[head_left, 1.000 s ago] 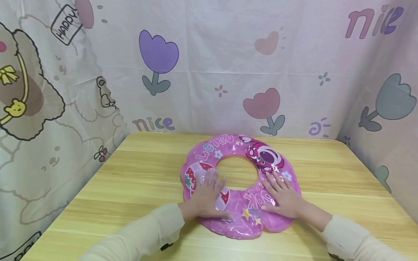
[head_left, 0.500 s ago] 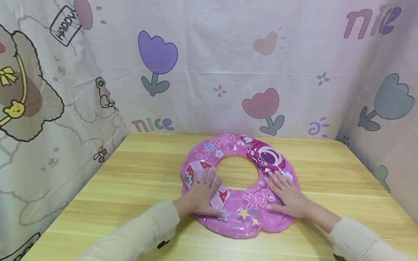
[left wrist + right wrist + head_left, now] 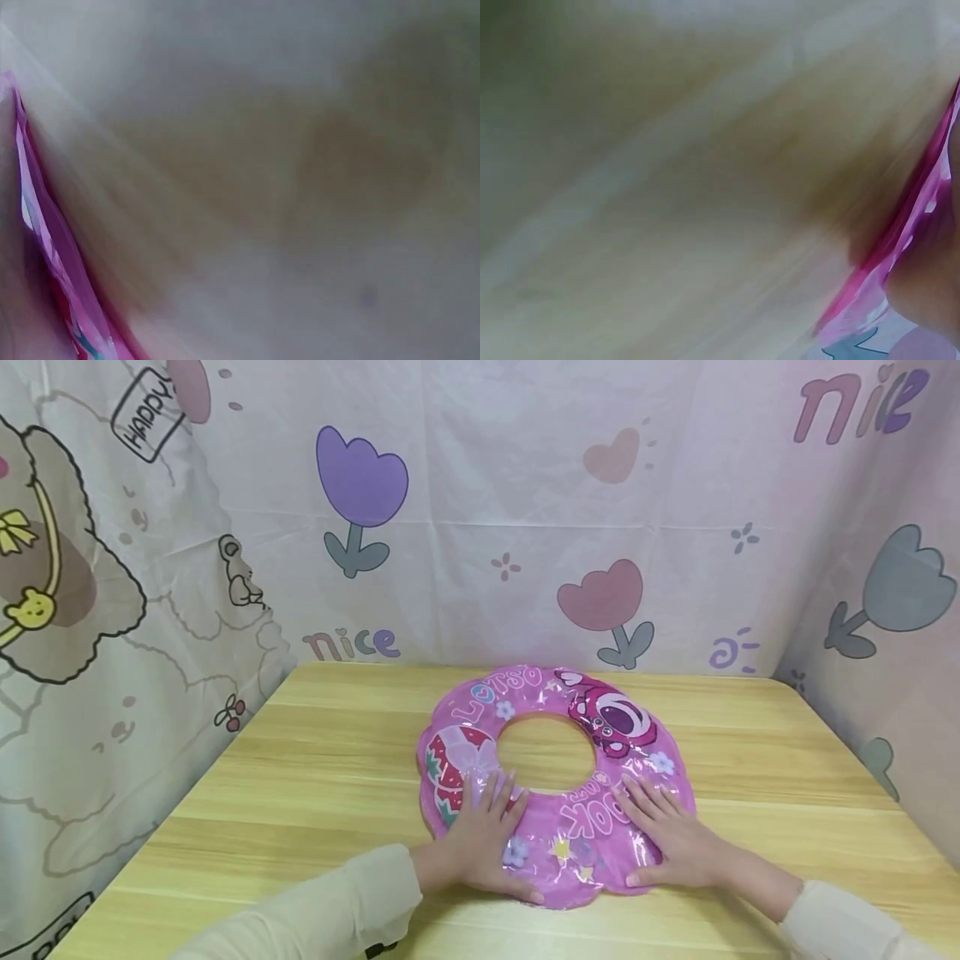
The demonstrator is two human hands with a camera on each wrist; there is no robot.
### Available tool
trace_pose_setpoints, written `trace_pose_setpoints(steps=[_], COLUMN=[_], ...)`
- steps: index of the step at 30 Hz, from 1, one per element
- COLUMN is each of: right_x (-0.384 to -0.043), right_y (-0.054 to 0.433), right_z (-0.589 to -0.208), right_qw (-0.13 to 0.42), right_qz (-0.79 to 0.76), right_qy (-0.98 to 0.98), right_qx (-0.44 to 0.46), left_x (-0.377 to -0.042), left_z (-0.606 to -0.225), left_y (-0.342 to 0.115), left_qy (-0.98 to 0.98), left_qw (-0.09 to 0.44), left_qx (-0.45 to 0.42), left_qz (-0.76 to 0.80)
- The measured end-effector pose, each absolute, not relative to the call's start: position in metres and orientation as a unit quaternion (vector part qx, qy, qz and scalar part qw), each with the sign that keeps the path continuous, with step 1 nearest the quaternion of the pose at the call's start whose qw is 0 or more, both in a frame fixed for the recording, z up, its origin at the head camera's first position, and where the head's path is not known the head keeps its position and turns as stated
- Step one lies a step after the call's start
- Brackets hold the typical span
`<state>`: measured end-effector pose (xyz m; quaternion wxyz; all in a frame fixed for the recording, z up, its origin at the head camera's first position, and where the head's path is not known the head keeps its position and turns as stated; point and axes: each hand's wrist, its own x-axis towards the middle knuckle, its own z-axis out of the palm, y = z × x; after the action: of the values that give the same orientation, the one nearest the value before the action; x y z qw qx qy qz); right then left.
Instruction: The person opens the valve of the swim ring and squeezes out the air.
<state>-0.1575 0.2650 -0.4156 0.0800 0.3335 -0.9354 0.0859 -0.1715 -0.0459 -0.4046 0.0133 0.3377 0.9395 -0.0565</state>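
A pink inflatable swim ring (image 3: pixel 540 827) lies flat on the table, printed with strawberries, a bear, stars and white lettering. My left hand (image 3: pixel 483 843) rests on its near left part, fingers spread, thumb along the near edge. On the near right part lies my right hand (image 3: pixel 678 839), fingers also extended and its thumb by the near rim. The ring's hole shows bare wood. In the left wrist view only a sliver of the ring (image 3: pixel 71 262) shows at the left edge; the right wrist view has its rim (image 3: pixel 889 244) beside the hand (image 3: pixel 930 277).
The wooden table (image 3: pixel 322 777) extends to both sides of the ring. Behind it hangs a pale cloth (image 3: pixel 480 468) printed with tulips and the word "nice". Another printed cloth (image 3: pixel 172 693) closes off the left side.
Both hands have slid toward the near edge of the ring, uncovering more of the strawberry print and the flower on the right. The ring has barely moved.
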Motion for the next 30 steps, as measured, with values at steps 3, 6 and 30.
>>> trace_pose_setpoints(steps=[3, 6, 30], right_x=[-0.160, -0.162, -0.223], right_y=[0.266, 0.267, 0.274], right_z=[-0.416, -0.415, -0.396], right_qw=[0.072, 0.074, 0.055], right_qz=[0.094, 0.089, 0.094], right_qy=[-0.937, -0.937, -0.963], right_qx=[0.329, 0.331, 0.247], left_x=[-0.175, -0.178, -0.247], left_z=[-0.402, -0.399, -0.397], left_y=[-0.047, -0.048, -0.098], left_qy=[0.938, 0.938, 0.938], left_qw=[0.024, 0.039, -0.026], left_qx=[0.337, 0.337, 0.346], left_qz=[-0.073, -0.077, -0.018])
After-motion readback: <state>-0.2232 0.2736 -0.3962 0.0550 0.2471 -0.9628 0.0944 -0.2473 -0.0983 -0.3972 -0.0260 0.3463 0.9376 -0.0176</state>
